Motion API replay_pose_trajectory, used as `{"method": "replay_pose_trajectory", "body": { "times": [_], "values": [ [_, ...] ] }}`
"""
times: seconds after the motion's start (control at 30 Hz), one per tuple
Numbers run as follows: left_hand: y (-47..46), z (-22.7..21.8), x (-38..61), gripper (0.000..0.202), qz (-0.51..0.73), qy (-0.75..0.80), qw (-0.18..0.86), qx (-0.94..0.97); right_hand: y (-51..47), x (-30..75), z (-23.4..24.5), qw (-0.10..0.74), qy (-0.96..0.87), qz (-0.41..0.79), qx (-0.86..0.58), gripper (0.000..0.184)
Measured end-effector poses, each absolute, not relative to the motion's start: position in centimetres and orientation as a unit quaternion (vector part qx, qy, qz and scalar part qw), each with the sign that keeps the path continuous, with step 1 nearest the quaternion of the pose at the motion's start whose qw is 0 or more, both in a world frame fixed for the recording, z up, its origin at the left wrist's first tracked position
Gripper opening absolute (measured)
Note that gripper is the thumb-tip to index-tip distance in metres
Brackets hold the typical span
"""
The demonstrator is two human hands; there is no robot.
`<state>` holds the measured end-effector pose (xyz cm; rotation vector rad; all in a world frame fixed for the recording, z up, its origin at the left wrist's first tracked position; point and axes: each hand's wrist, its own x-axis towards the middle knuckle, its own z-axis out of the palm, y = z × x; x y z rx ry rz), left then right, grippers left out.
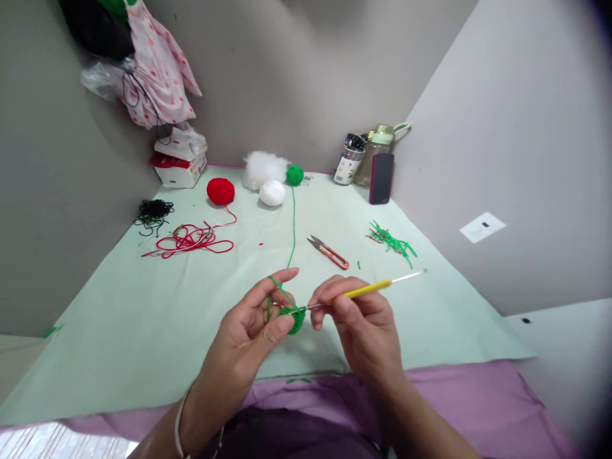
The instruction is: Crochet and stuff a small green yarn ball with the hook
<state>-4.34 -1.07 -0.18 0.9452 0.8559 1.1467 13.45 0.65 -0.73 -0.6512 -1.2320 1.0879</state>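
My left hand (251,322) pinches a small green crochet piece (297,320) between thumb and fingers. Green yarn loops over its raised index finger and runs back across the table to a green yarn ball (295,175). In my right hand (366,322) is a crochet hook with a yellow handle (368,289), gripped like a pen. One metal end of the hook meets the crochet piece, and the other points out to the right. Whether the tip is inside a stitch is too small to tell.
Beyond my hands lie orange thread snips (329,252). Green yarn scraps (393,241) are to the right, with a phone (381,179) and bottle (377,150) behind. Toward the left are loose red yarn (191,241), a red ball (220,191), black yarn (153,213), a white ball (272,193) and white stuffing (264,169).
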Motion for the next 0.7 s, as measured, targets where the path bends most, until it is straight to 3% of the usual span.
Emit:
{"method": "replay_pose_trajectory", "body": {
  "times": [0.2,0.4,0.47,0.57,0.7],
  "values": [
    [-0.6,-0.8,-3.5,0.037,0.493,0.353,0.693,0.39,-0.1,12.6,-1.3,0.629,-0.629,0.335,-0.312,0.018],
    [-0.4,-0.3,-3.2,0.047,0.482,0.323,0.763,0.285,-0.8,13.3,-1.3,0.53,-0.786,0.031,-0.316,0.034],
    [-0.2,0.2,-3.6,0.043,0.459,0.301,0.798,0.249,-0.6,13.3,-1.3,0.569,-0.755,0.085,-0.314,0.029],
    [0.1,0.6,-4.0,0.037,0.476,0.299,0.793,0.235,0.1,13.1,-1.1,0.654,-0.631,0.274,-0.316,0.021],
    [0.1,0.3,-4.0,0.038,0.489,0.333,0.751,0.292,0.8,12.7,-1.0,0.655,-0.549,0.426,-0.297,0.016]
  ]
}}
